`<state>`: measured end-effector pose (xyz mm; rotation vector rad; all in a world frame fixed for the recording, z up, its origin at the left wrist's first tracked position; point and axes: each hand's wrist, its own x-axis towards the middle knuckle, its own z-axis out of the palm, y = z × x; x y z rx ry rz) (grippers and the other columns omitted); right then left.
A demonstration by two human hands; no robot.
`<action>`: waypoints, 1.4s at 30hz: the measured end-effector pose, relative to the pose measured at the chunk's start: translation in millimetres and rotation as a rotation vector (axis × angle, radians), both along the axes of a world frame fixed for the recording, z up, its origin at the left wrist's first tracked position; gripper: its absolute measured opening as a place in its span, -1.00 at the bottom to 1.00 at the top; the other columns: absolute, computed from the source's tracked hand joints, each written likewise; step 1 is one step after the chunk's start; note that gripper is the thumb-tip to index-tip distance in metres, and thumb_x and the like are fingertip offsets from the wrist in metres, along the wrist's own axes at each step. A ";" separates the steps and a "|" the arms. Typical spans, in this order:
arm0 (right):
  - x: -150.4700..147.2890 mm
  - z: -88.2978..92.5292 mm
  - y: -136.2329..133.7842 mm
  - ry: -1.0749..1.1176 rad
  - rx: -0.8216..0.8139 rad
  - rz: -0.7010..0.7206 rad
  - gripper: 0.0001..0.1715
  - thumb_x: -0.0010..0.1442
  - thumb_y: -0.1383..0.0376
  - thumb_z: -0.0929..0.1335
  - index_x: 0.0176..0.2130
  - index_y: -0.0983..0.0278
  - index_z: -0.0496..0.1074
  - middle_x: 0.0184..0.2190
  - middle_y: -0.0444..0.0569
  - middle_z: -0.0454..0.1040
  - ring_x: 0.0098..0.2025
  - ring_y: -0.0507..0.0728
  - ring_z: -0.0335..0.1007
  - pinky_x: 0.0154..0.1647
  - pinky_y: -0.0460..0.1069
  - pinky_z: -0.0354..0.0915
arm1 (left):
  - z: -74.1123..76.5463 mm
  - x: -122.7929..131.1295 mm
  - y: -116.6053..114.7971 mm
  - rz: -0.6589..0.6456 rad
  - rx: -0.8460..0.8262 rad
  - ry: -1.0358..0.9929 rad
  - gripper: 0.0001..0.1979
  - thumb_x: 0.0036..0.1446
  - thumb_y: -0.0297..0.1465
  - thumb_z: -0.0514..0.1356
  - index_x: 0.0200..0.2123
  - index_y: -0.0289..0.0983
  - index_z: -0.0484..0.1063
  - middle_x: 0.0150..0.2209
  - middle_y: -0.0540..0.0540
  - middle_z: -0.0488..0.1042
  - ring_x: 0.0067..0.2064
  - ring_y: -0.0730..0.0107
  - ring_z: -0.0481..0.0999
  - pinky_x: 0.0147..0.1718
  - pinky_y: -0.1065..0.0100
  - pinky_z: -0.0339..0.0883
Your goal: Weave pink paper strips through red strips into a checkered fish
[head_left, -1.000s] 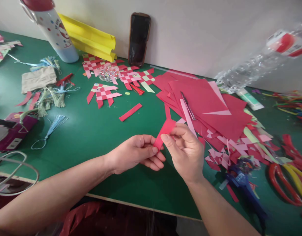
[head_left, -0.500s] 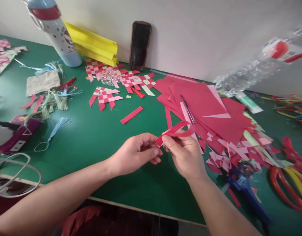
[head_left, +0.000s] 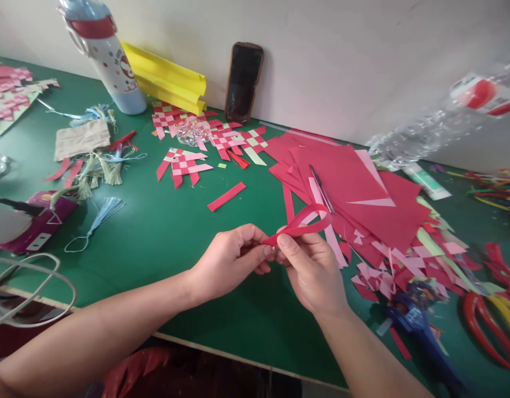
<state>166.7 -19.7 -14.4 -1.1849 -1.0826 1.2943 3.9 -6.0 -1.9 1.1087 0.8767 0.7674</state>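
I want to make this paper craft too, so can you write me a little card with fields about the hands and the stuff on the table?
Left hand: pinches the red paper strip
Right hand: pinches the same strip, which curves into a loop
Table: green
Beside the hands: red paper sheets, loose strip
At the back: woven paper pieces, phone against the wall, bottle

No word or number can be read. The drinking flask (head_left: 114,66) carries a short arc of red lettering above a cartoon face, too small to make out. The clear plastic bottle (head_left: 425,130) has a red and white label (head_left: 479,94) with a barcode, blurred. The print on the white and green tube (head_left: 427,181) is illegible
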 end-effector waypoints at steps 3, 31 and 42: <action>0.1 -0.7 0.2 0.008 -0.006 0.051 -0.79 0.18 0.14 0.45 -0.36 0.22 0.47 -0.52 -0.17 0.46 -0.50 0.01 0.36 -0.47 -0.06 0.35 | -0.7 -0.3 0.0 0.007 -0.005 0.000 -0.76 0.21 -0.24 0.26 -0.31 -0.31 0.39 -0.34 -0.06 0.56 -0.37 0.46 0.56 -0.34 0.42 0.48; -0.7 6.7 -0.3 -0.250 0.050 0.059 -0.70 0.28 0.09 0.37 -0.36 0.25 0.46 -0.53 -0.16 0.45 -0.50 -0.01 0.34 -0.48 -0.10 0.32 | 3.4 0.0 2.3 0.047 -0.081 -0.106 -0.90 0.22 -0.44 0.21 -0.35 -0.33 0.38 -0.45 0.00 0.53 -0.39 0.54 0.56 -0.34 0.50 0.48; -1.7 5.1 -0.9 -0.182 0.038 0.053 -0.73 0.25 0.12 0.40 -0.36 0.25 0.48 -0.54 -0.16 0.46 -0.50 -0.02 0.35 -0.48 -0.12 0.33 | 1.0 -0.2 3.1 0.057 -0.086 -0.126 -0.92 0.22 -0.46 0.21 -0.33 -0.35 0.40 -0.42 -0.01 0.55 -0.37 0.54 0.58 -0.33 0.50 0.49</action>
